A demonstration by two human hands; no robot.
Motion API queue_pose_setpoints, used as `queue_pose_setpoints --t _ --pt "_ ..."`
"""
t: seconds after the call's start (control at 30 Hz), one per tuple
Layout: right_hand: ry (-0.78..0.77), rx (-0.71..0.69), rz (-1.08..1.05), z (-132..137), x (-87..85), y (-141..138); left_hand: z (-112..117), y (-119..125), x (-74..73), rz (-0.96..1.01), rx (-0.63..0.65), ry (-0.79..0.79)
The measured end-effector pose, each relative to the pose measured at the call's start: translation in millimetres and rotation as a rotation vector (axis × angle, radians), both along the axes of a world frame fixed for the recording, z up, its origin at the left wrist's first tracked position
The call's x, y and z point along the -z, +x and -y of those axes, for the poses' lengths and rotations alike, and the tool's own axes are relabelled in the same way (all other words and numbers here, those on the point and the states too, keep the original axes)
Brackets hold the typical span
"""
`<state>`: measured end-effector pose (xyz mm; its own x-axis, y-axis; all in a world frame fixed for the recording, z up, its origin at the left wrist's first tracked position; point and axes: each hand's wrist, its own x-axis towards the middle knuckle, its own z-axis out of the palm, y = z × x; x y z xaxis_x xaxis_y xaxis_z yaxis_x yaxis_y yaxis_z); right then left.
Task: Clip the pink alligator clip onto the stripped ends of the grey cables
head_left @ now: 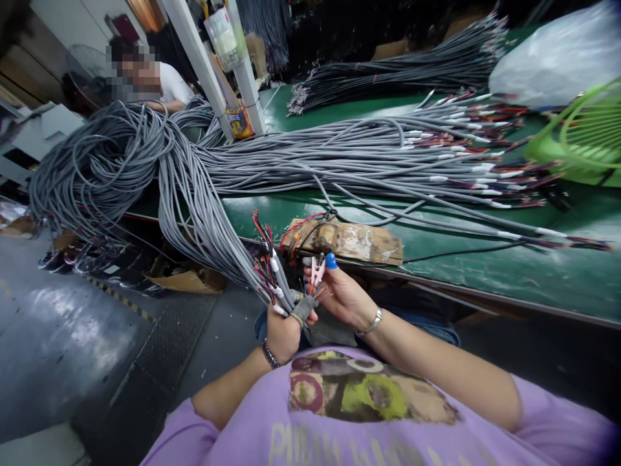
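My left hand, with grey coverings on some fingers, is closed around the ends of several grey cables. Red, black, blue and white wires fan out from these ends, and white sleeves sit where the grey jackets stop. Close beside it, my right hand pinches a small pale pink piece whose kind I cannot make out. A blue cover caps its thumb. Thin loose wires show between the two hands.
A worn wooden block with an orange-and-black wired part lies at the edge of the green bench. Behind it stretch long grey cables, coiled at left. A green basket and plastic bag stand right. A co-worker sits across.
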<state>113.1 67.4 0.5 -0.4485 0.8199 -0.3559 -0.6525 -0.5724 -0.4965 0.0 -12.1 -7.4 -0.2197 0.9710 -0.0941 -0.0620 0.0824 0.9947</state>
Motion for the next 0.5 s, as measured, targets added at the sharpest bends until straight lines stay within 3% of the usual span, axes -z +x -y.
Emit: queue_pose_setpoints --t 0.23,0.5 --pt "-0.086 0.057 -0.021 0.6 2.1 -3.3 -1.0 0.7 2.2 -0.004 0.006 0.004" --pt "0.035 -0.039 -0.104 6.5 7.7 5.1 4.5 -2.2 -2.0 -0.021 0.007 0.022"
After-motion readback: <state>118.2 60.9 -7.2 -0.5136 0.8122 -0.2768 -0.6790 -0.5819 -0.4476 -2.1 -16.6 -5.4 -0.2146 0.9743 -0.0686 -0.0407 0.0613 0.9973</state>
